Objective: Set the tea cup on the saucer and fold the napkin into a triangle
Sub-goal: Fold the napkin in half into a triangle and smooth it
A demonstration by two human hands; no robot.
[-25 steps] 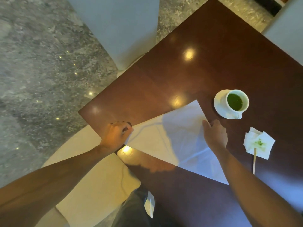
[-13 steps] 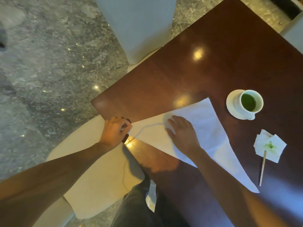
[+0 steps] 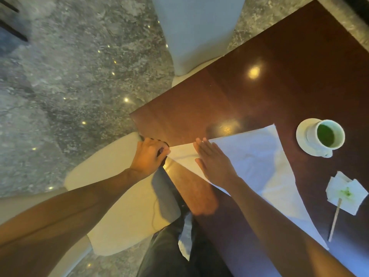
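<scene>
The right hand (image 3: pixel 215 164) has swept across the napkin (image 3: pixel 257 166) from the cup side and now lies flat near the left point of the cloth, fingers straight and together, palm down, gripping nothing. That is a smoothing stroke along the fold, and it has reached its end. The left hand (image 3: pixel 148 156) stays where it was at the table's near-left corner, fingers curled tight, pinching the napkin's tip right at the edge; something dark sits under that hand, which I cannot identify. The napkin already reads as a long triangle spread along the near edge of the table (image 3: pixel 229 92), its far point running toward the right. The tea cup (image 3: pixel 327 134), filled with green liquid, sits on the saucer (image 3: pixel 303 134) toward the right side of the table, well apart from both hands. So the cup half looks done, and the fold seems to be in its pressing stage. A stained tissue (image 3: pixel 345 192) and a wooden stirrer (image 3: pixel 334 220) lie near the right edge.
</scene>
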